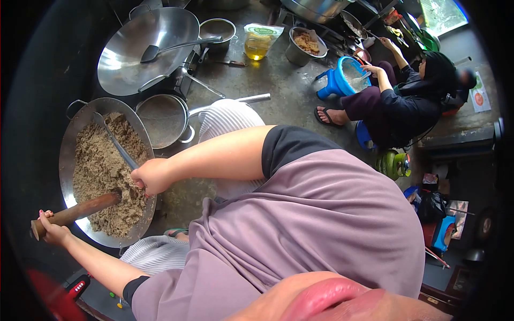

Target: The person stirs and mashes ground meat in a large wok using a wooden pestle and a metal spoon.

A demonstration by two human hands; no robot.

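left hand [53, 230] gripping | left arm [101, 261] outstretched | right hand [153, 176] curled in grip | right arm [219, 154] outstretched

Kitchen, wok [67, 155] of crumbly mixture [99, 166], oil pouch [258, 45], gas cylinder [389, 163]

The left hand [53, 229] grips a wooden rod [88, 207], its end against the brown crumbs [104, 152] filling a wok [66, 160]; the right hand [152, 177] holds a grey utensil [120, 148] slanting toward the wok's rim. Near a blue tub [340, 83], another person [412, 111] sits.

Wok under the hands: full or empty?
Largely full: crumbly brown mixture heaps across most of the wok, leaving bare metal around its edge.
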